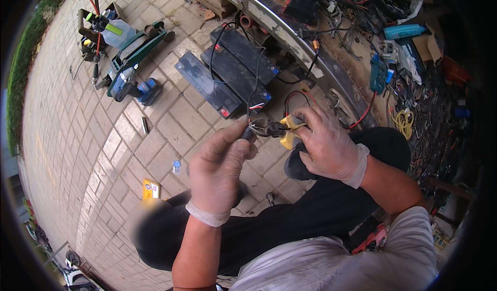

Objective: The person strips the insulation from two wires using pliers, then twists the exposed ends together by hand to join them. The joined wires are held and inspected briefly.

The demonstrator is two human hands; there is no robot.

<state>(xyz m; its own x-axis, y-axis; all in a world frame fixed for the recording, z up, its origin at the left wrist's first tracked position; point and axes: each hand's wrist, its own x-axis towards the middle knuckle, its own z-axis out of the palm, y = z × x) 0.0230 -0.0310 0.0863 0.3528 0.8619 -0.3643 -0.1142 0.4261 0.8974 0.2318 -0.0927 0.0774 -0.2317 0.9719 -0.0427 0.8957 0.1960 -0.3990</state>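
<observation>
My left hand (220, 161), in a thin clear glove, pinches the end of a black cable (257, 86) with its stripped wire strands between thumb and fingers. My right hand (331, 145), gloved too, grips cutting pliers (286, 130) by their yellow handles. The dark jaws meet the wire end just beyond my left fingertips; whether they bite on it I cannot tell. Ahead on the paving lie three long black batteries (208, 84) side by side, with red and blue terminals. The cable runs up from my left hand across them.
A workbench (331, 58) with a curved metal edge and cluttered tools stands at the right. On the left are a blue cordless power tool (137, 90) and a spray bottle (118, 34). A metal tube (144, 125), a small blue packet (176, 167) and a yellow box (151, 189) lie nearer.
</observation>
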